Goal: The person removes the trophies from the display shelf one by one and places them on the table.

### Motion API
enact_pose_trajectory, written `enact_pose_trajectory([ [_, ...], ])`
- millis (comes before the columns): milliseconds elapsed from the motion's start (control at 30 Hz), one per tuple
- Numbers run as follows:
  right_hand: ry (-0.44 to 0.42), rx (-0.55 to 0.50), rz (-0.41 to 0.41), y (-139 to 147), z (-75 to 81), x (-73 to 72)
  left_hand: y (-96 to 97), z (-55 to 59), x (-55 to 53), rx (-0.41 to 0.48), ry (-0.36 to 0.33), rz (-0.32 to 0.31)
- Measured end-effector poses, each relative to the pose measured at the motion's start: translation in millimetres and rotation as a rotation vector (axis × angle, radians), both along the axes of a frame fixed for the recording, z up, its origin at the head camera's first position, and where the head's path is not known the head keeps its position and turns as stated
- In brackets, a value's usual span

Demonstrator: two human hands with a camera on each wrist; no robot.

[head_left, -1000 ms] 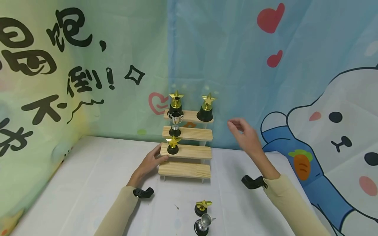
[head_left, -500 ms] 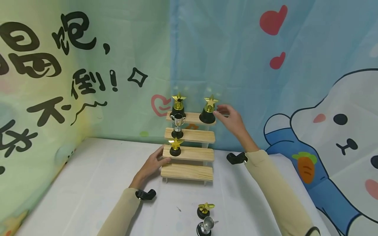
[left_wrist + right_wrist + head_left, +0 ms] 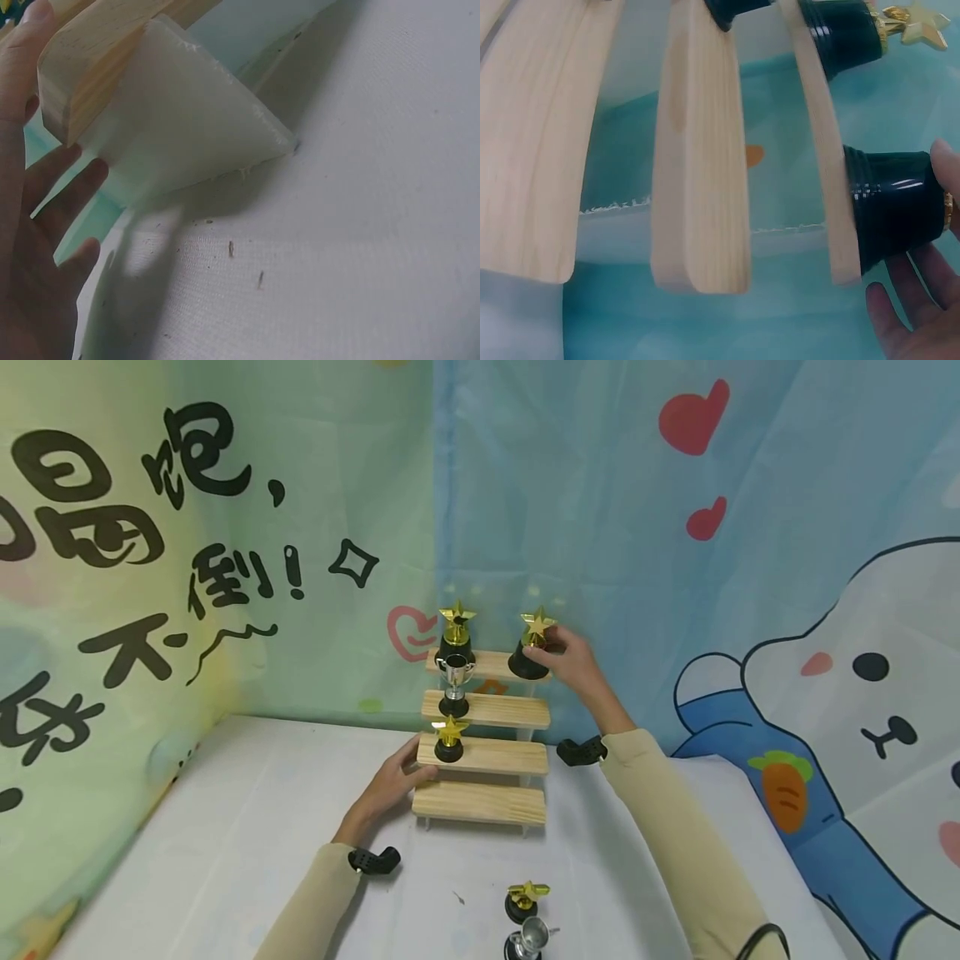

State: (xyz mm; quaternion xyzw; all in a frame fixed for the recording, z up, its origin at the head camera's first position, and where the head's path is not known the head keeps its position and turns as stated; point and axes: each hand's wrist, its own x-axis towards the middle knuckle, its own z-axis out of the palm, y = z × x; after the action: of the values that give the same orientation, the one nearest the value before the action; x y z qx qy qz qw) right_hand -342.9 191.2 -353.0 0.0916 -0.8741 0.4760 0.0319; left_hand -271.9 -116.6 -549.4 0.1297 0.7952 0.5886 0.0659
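Note:
A tiered wooden display stand (image 3: 480, 805) stands against the backdrop. My left hand (image 3: 388, 789) holds the left end of its third board from the top; in the left wrist view, thumb and fingers (image 3: 71, 199) lie around the board end beside the translucent side panel (image 3: 187, 112). My right hand (image 3: 576, 662) grips the gold star trophy (image 3: 527, 665) at the top board's right end, thumb on its near side. In the right wrist view, the black base (image 3: 896, 202) touches the board. Another star trophy (image 3: 455, 647), a silver cup trophy (image 3: 453, 703) and a small star trophy (image 3: 449, 749) stand on the left side.
On the white tablecloth (image 3: 300, 793), in front of the stand, are a small gold star trophy (image 3: 522, 906) and a silver cup trophy (image 3: 529, 937). A printed fabric backdrop (image 3: 570, 485) hangs right behind the stand.
My right hand has moved left from beside the stand to the top-right star trophy and taken hold of it. The left hand stays at the board's end. The view has shifted slightly.

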Motion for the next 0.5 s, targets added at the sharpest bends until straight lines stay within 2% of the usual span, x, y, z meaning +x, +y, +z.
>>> enact_pose_trajectory([
  [233, 0.039, 0.024, 0.005, -0.4, -6.3, 0.7, -0.2, -2.8, 0.1, 0.001, -0.007, -0.006],
  [500, 0.035, 0.048, -0.031, -1.9, -5.5, 1.5, -0.5, -1.7, -0.9, 0.0, 0.001, -0.005],
])
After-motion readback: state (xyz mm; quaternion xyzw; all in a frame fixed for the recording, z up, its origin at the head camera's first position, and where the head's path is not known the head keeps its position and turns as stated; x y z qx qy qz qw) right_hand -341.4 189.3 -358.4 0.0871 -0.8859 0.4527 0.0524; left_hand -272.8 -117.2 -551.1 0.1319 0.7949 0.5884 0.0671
